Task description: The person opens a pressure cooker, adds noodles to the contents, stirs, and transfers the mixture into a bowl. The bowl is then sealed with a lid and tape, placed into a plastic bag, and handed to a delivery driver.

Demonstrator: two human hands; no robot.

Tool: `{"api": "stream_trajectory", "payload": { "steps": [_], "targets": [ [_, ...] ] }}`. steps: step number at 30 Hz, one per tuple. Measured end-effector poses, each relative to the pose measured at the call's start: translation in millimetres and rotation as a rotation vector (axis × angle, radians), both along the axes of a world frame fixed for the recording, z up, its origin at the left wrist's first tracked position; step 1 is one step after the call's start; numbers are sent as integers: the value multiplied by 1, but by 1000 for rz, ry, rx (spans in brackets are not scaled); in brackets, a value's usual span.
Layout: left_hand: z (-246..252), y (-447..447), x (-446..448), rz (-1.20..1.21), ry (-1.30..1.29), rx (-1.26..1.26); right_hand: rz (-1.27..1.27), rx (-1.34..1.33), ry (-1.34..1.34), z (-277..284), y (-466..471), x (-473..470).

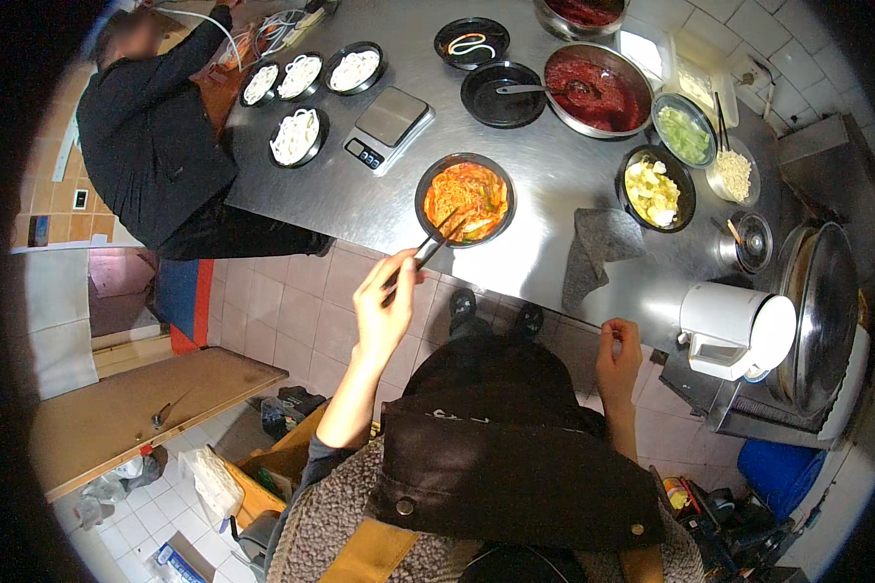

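Observation:
In my left hand (390, 299) is a pair of dark chopsticks (432, 248), their tips down among red-sauced noodles with vegetables (467, 197). The noodles fill a round black bowl (512, 191) that sits near the front edge of the steel table (401, 218). My right hand (620, 350) hangs by that same edge, its fingers curled in and nothing visible in them. A crumpled grey cloth (601, 244) lies between the bowl and my right side.
A kitchen scale (390, 127) and several bowls of white noodles (295, 137) stand left. Toward the back right are a steel bowl of red sauce (590, 87), chopped greens (684, 131) and cabbage (652, 193). A white kettle (729, 328) stands right. A person (160, 138) is at the left.

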State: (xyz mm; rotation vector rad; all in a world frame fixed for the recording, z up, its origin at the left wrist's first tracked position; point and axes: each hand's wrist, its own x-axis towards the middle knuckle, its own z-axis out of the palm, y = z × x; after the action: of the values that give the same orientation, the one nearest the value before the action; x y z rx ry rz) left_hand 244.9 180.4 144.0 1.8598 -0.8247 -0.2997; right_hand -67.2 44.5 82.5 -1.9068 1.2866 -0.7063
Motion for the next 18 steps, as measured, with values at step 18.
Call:
{"api": "stream_trajectory", "payload": {
  "steps": [18],
  "targets": [
    [-6, -61, 85, 41, 44, 83, 39, -4, -11, 1, 11, 7]
  ]
}}
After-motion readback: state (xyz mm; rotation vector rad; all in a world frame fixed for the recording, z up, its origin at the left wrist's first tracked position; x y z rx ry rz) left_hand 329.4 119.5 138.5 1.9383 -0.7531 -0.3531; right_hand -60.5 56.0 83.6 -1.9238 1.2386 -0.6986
